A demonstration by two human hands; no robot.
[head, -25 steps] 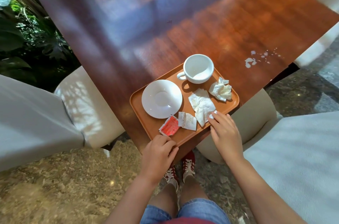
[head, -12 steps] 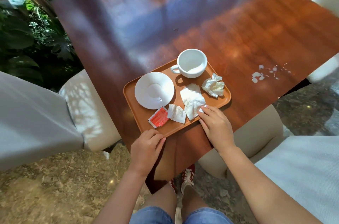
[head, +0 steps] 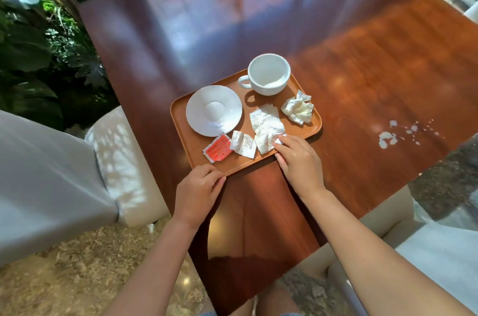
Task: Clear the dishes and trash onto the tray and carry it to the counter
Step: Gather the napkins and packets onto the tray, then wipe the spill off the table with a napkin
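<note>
Tray first: your rectangular orange-brown plastic tray (head: 196, 158) with rounded corners lies flat on the glossy reddish-brown wooden table (head: 362, 62), set askew, its near long rim facing you and not far from the table's near edge. On it stand a round white ceramic saucer (head: 214, 110) toward the tray's left end and an empty white ceramic cup (head: 269, 74) at the far rim, handle turned left. A crumpled white napkin ball (head: 297, 110) sits by the right end, a flattened white tissue (head: 266, 126) lies mid-tray, and two torn sachets rest near the front rim: a red paper sachet (head: 218, 147) and a white paper sachet (head: 243, 144). Both carry print, but it is too small to read.

Your left hand (head: 198, 192) is curled, fingers bent at the tray's near left corner, touching the rim; whether it has closed around the edge you cannot tell from here. Your right hand (head: 301, 160) lies flatter, palm down, fingertips on the near rim and on the tissue's corner, probably pinning the light paper so it does not slide off. Hands spaced along the same long rim suit a level two-handed lift, which seems to be the step at hand.

Out on the tabletop toward its right edge, a scatter of small white spots and crumbs (head: 388, 137) remains, well apart from the tray. Pale upholstered chairs (head: 51, 173) flank the table, with green plants (head: 38, 57) beyond the left one.
</note>
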